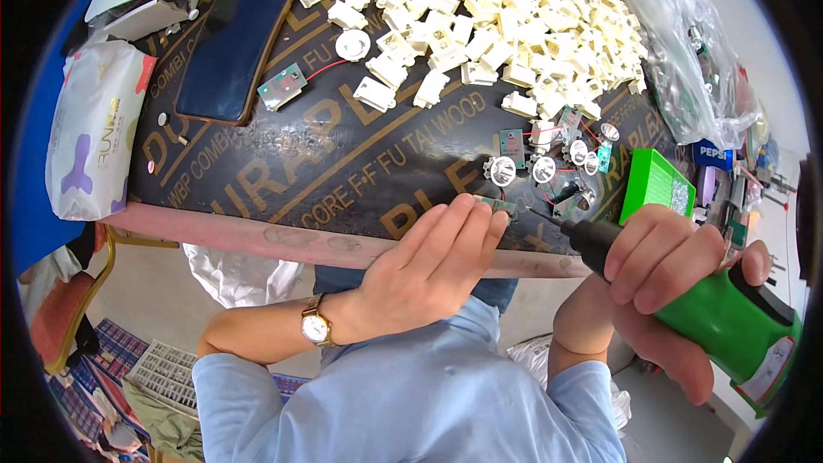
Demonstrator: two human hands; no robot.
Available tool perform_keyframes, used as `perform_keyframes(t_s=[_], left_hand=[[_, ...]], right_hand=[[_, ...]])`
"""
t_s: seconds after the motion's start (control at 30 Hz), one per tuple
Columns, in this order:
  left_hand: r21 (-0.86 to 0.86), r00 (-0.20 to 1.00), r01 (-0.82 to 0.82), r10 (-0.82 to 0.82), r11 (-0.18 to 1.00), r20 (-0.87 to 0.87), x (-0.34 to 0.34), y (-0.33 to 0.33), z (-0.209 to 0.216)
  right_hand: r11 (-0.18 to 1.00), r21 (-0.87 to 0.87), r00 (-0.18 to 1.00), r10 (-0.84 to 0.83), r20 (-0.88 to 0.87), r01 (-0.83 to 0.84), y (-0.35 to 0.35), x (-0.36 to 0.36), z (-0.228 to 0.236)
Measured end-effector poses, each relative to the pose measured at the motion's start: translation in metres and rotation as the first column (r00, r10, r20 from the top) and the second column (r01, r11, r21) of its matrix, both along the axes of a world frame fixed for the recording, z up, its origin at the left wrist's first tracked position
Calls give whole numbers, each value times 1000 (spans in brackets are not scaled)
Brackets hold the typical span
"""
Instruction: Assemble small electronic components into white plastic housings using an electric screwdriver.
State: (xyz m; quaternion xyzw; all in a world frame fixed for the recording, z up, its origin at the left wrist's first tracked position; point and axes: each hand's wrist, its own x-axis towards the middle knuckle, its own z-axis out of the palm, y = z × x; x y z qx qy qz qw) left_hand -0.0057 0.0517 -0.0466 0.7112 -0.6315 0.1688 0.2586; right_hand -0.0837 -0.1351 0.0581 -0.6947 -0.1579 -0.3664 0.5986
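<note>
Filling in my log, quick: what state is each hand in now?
Left hand: at a small circuit board; whether it grips can't be told.
Right hand: closed around a green power screwdriver.

The left forearm [261, 332] is slanting right, the left grip [424, 267] holding its close-set fingers [453, 227] nearly straight; the right grip [662, 264] is holding its fingers curled.

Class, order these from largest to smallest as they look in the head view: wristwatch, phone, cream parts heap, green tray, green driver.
1. Cream parts heap
2. Phone, green driver: too alike to rank; driver partly hidden
3. Green tray
4. Wristwatch
</note>
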Motion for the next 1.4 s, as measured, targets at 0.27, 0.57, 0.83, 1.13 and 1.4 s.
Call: perform_keyframes(t_s=[0.27, 0.57, 0.83, 1.13, 1.4], left_hand=[[-103, 856, 117, -152, 988, -494, 8, 14, 17], [148, 821, 114, -9, 982, -571, 36, -14, 39], [59, 152, 254, 20, 966, -988, 63, -3, 56], [62, 174, 274, 14, 960, -985, 61, -3, 60], [85, 140, 268, 49, 960, -989, 60, -2, 59]], right_hand=[[999, 25, 998, -47, 51, 46, -9, -15, -3], [995, 74, 993, -73, 91, 66, -12, -21, -4], [995, 73, 992, -75, 98, 68, -16, -31, 3], [995, 62, 991, -80, 108, 74, -20, -36, 3], [997, 46, 994, -72, 79, 69, -18, -37, 3]])
